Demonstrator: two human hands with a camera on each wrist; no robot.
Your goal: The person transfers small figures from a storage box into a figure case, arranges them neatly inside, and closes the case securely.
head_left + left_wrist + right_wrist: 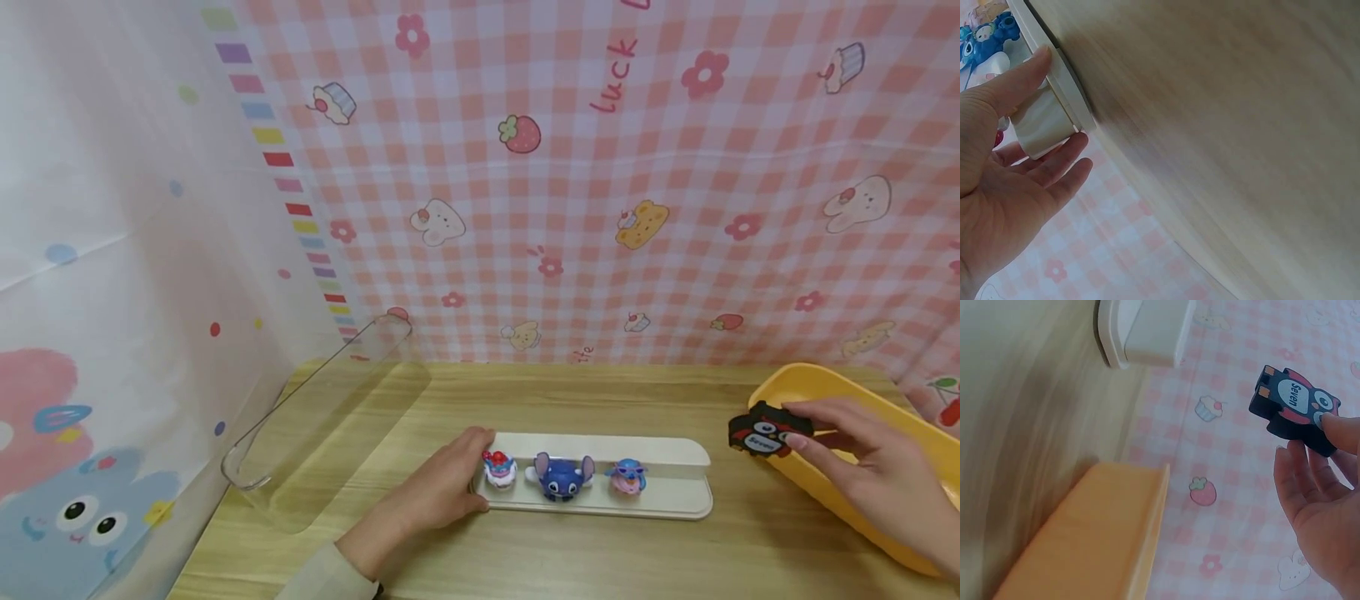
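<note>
Partly covered in the head view by thumb and fingertips: a black owl figure (pixel 759 429), with its back out of sight. Cut off at the right edge: a yellow basket (pixel 813 385), screened in part by the right hand (pixel 873 471). Hard to make out through transparency: a clear cover (pixel 337 433) at the left. Hidden under the left hand (pixel 438 483): the left end of a white stand (pixel 678 497) bearing three figurines (pixel 562 479); cropped figurines in the left wrist view's upper corner.

Held above the table (pixel 525 554), right of the stand and near the basket's left rim: the owl. In the right wrist view, long axis slanting from feet at upper left to head at lower right; printed face toward the head camera.

Blocky and thick-edged, with reddish wings, large pale eyes, orange feet and an oval lettered "Seven". Right hand partly closed, pinching the owl between thumb and fingers; left hand spread wide, gripping the stand's end.
</note>
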